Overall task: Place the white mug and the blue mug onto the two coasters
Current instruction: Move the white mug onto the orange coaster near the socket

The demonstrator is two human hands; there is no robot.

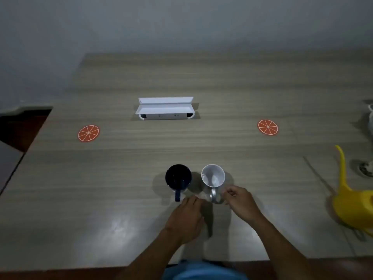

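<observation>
A dark blue mug (178,177) and a white mug (213,175) stand upright side by side on the table near me, handles pointing toward me. My left hand (186,217) hovers just behind the blue mug's handle, fingers loosely curled, holding nothing. My right hand (241,202) is beside the white mug's handle on its right, fingers bent and close to the handle; no grip shows. Two orange-slice coasters lie farther away: the left coaster (89,133) and the right coaster (267,127), both bare.
A white open-lidded socket box (165,109) sits in the wooden table (121,178) at mid-back. A yellow watering can (353,205) stands at the right edge. A round grommet (366,168) and a pale object (371,116) lie far right. The table's left edge drops off.
</observation>
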